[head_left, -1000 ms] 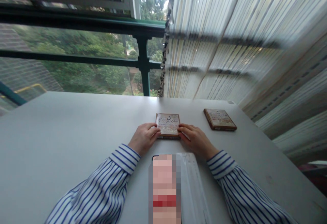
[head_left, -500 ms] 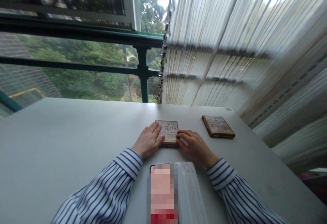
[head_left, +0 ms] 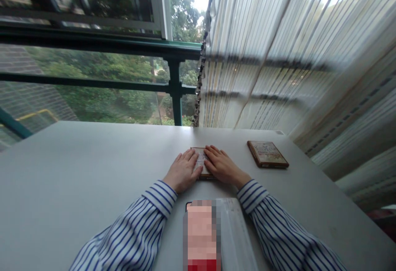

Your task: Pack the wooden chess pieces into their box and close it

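Note:
A flat square box (head_left: 201, 160) with a brown edge and a pale printed cover lies on the white table. My left hand (head_left: 183, 169) rests flat over its left side, fingers stretched out. Over the box's right side lies my right hand (head_left: 224, 165), also flat with the fingers extended. Between the two hands only a strip of the cover and part of the front edge show. A matching flat box (head_left: 267, 154) lies apart to the right, and neither hand touches it.
The white table (head_left: 93, 172) reaches back to a window with a green railing (head_left: 175, 89). A striped sheer curtain (head_left: 247, 56) hangs at the right. Close to me lie a blurred-out rectangular object (head_left: 201, 234) and a translucent white item (head_left: 236, 234).
My right hand has moved from the box's right edge up onto its cover, its fingers now laid flat. My left hand stays on the box. The view has shifted slightly.

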Available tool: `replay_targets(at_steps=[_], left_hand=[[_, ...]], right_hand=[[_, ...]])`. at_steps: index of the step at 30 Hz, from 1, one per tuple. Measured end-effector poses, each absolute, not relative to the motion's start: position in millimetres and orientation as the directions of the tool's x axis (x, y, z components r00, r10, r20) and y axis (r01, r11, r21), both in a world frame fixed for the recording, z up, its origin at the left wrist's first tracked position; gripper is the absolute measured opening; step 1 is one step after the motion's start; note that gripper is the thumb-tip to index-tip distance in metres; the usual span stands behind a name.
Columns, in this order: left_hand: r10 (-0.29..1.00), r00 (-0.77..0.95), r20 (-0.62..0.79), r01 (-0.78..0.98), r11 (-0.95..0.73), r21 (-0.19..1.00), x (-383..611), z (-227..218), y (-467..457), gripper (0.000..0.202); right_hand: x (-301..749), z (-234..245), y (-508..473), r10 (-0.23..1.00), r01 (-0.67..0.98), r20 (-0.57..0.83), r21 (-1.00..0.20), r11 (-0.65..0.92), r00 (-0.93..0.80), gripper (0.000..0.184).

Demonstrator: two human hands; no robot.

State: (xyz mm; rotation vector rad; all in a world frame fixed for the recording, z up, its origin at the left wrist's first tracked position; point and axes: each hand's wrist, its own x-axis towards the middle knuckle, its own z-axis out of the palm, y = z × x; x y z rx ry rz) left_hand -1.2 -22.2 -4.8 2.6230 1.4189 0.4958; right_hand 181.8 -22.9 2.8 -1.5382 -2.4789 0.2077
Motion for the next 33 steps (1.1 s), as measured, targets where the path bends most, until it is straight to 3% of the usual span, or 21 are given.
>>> replay_targets(at_steps=[4,15,24,33], left_hand=[[0.846,0.476,0.24,0.811,-0.528,0.253,7,4,-12,0.039],[0.855,0.487,0.178,0.796,-0.519,0.313,9,-13,-1,0.051],[0.852,0.499,0.16,0.807,-0.524,0.274,10,-6,-3,0.045],[0.876,0.468,0.113,0.827,-0.48,0.292,11,-7,-5,0.055]], right_hand=[[183,1,-23,0.893,0.856,0.119,-0.253,0.451,-0.435,0.05],[188,-7,-21,0.896,0.858,0.182,-0.262,0.442,-0.406,0.055],[190,-3,-21,0.911,0.887,0.141,-0.211,0.411,-0.388,0.055],[194,0,-46,0.934,0.931,0.138,-0.117,0.346,-0.329,0.053]])
